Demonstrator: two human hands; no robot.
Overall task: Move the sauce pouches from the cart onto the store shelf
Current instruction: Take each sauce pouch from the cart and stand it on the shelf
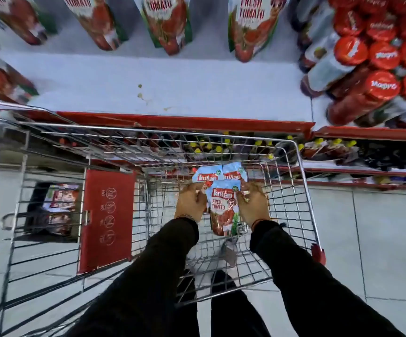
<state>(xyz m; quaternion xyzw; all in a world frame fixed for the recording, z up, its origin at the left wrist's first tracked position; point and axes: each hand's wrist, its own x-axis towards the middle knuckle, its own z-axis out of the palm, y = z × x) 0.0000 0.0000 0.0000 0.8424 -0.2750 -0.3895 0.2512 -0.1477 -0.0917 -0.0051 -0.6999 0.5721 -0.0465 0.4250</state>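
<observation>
Three red-and-blue tomato sauce pouches lie in the wire cart (pixel 301 171). The front pouch (pixel 223 210) sits between my two hands; two more pouches (pixel 219 173) lie just behind it. My left hand (pixel 190 202) grips the front pouch's left edge and my right hand (pixel 253 203) grips its right edge, both reaching down into the cart in black sleeves. Above the cart runs the white store shelf (pixel 163 86) with a red front edge, where several matching pouches (pixel 252 25) stand along the back.
Red-capped sauce bottles (pixel 367 76) crowd the shelf's right end. A lower shelf with yellow-capped bottles (pixel 323 144) shows through the cart wires. The cart's red child-seat flap (pixel 107 220) hangs at the left. The floor is tiled.
</observation>
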